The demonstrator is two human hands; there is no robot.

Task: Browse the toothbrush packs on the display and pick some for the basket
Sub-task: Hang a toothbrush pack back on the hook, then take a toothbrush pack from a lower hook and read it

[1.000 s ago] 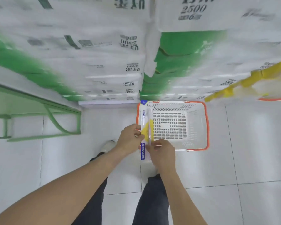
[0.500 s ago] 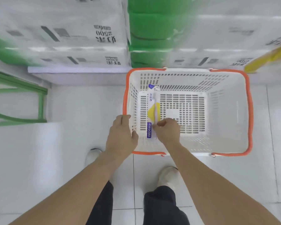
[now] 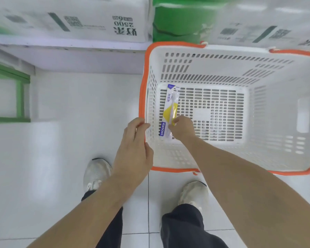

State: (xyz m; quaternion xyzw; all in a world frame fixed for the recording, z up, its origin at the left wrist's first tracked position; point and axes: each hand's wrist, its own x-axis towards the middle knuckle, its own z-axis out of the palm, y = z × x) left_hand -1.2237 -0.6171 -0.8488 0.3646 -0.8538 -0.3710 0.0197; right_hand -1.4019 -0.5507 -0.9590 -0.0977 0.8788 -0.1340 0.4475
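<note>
Bright even light, blurred top edge

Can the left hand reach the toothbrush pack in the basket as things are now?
Probably yes. The left hand is open at the basket's orange rim, the basket top is open, and the toothbrush pack lies just inside that wall. Only the right hand, pinching the pack, crowds it.

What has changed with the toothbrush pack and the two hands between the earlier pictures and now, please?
The toothbrush pack, held by both hands above the floor a second ago, has gone down into the basket and now lies near its left wall. The left hand let go of it and hangs beside the orange rim. The right hand still pinches the pack's near end. The basket itself has stayed on the floor, with nothing else in it.
</note>
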